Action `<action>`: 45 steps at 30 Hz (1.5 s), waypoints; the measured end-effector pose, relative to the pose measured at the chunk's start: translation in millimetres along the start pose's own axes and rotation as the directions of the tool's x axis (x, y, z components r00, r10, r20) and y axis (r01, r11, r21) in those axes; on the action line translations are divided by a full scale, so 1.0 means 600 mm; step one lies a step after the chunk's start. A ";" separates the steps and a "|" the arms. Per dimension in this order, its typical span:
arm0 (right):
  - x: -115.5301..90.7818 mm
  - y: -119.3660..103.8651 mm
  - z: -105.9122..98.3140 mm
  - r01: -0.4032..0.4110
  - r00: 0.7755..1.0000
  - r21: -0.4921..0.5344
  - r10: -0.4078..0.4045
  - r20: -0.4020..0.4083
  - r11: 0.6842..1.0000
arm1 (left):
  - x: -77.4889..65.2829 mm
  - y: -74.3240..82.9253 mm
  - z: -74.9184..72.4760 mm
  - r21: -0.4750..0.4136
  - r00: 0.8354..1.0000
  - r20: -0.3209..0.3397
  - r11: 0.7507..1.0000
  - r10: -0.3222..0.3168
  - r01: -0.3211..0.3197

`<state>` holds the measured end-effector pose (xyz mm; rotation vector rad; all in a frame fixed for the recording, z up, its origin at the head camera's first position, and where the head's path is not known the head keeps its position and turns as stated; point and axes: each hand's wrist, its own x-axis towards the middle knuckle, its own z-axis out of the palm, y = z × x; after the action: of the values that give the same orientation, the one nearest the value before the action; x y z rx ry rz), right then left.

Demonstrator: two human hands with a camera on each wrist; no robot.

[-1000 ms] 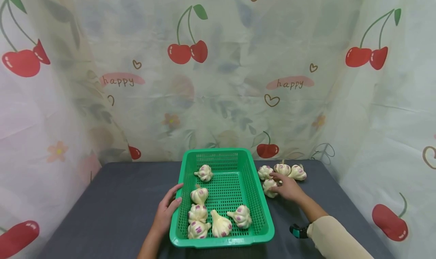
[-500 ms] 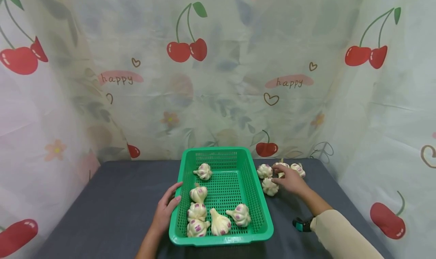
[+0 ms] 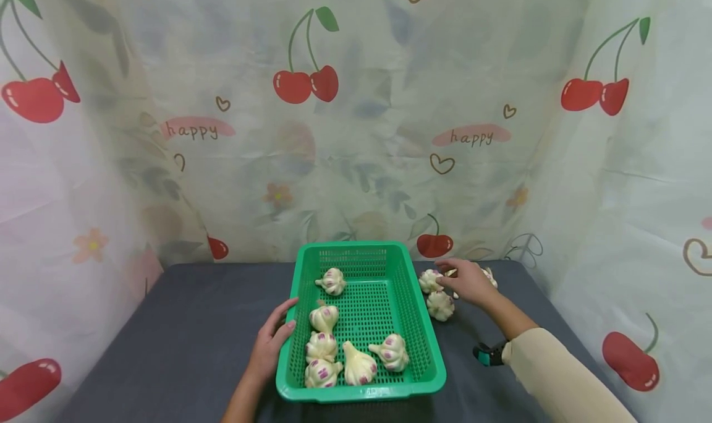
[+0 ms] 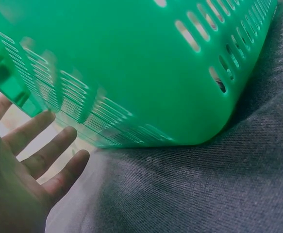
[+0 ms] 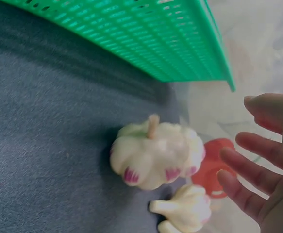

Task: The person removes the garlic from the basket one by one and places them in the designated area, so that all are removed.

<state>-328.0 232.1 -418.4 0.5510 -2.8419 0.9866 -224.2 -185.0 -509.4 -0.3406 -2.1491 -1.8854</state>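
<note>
A green plastic basket (image 3: 369,393) holds several garlic bulbs (image 3: 333,282). My left hand (image 3: 269,342) rests at the basket's left rim. In the left wrist view, that hand's spread fingers (image 4: 58,177) lie beside the slotted wall. My right hand (image 3: 470,284) is over the loose bulbs to the right of the basket, partly hiding the back ones. Its fingers (image 5: 250,170) are relaxed and apart, with nothing between them. Nearest in the right wrist view is a purple-marked garlic bulb (image 5: 156,155), with a long-stemmed bulb (image 5: 185,208) behind it.
The basket stands on a dark grey cloth-covered table (image 3: 194,342). A cherry-printed curtain (image 3: 367,182) surrounds the back and sides. Another loose garlic bulb (image 3: 440,306) lies close to the basket's right wall. A black band (image 3: 489,354) shows by the right sleeve.
My right hand has moved back from the front loose bulb to over the rear ones, covering more of them. The left hand and the basket keep their places.
</note>
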 end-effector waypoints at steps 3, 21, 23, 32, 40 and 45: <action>0.003 -0.012 -0.003 0.021 1.000 -0.013 -0.021 -0.004 1.000 | 0.001 -0.001 0.000 0.000 1.000 0.001 1.000 -0.003 0.003; 0.015 -0.079 0.007 0.154 0.986 0.117 -0.160 0.042 0.981 | 0.001 -0.001 0.000 0.011 1.000 -0.003 1.000 -0.003 0.003; 0.016 -0.085 0.008 0.148 0.986 0.169 -0.159 0.056 0.975 | 0.001 -0.002 0.000 0.011 1.000 -0.001 1.000 0.001 -0.001; 0.023 -0.114 0.016 0.127 0.958 0.357 -0.208 0.197 0.926 | 0.001 -0.002 -0.001 0.008 1.000 -0.002 1.000 0.004 -0.004; 0.028 -0.137 0.032 0.057 0.893 0.393 -0.223 0.391 0.918 | 0.001 0.000 -0.002 0.016 1.000 -0.004 1.000 -0.007 0.007; 0.030 -0.150 0.042 0.013 0.850 0.417 -0.230 0.475 0.909 | 0.001 0.001 0.000 0.013 1.000 -0.005 1.000 -0.001 0.001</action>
<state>-311.4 145.9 -382.1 1.1938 -2.9733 1.6271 -224.6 -185.1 -508.6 -0.3320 -2.1581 -1.8701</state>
